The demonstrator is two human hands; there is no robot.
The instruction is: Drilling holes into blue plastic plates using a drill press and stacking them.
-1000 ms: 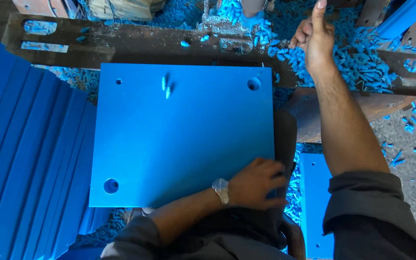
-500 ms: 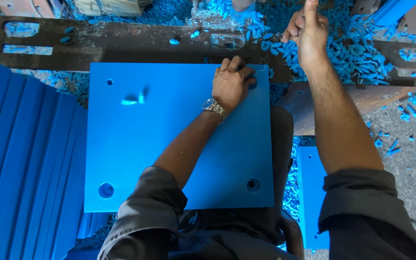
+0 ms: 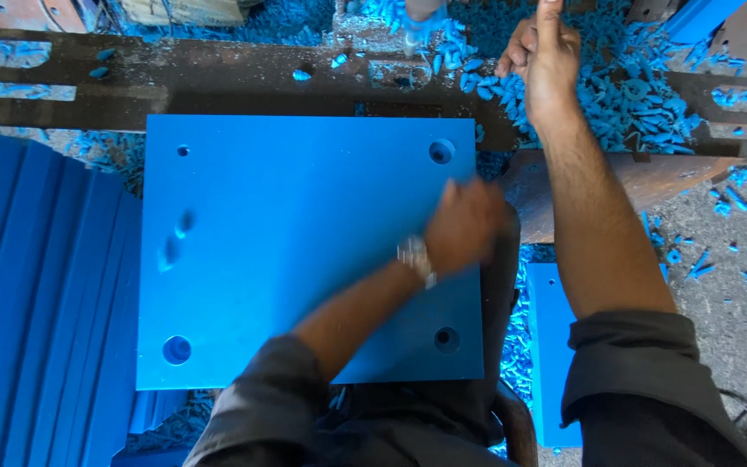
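Dark metal counter point(image 3: 218, 69) littered with blue plastic shavings point(image 3: 641, 104). I see a square blue plastic plate point(image 3: 287, 251) with four corner holes lying flat, centre. Left hand point(image 3: 464, 227) blurred over its right edge; finger state unclear. Right hand point(image 3: 546, 60) far right, fingers curled, contents unclear. Stacked blue slabs point(image 3: 36, 303) left.

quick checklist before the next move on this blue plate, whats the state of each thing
1. Blue plate flat on the bench, all four corner holes in view: ok.
2. Left hand at the plate's right edge: blurred, so grip cannot tell.
3. Right hand off the plate, up among the blue shavings: ok, but whether it holds anything cannot tell.
4. Plate surface free of chips: not ok, loose chips lie near its left side.
5. Stacked blue plates on the left, apart from both hands: ok.
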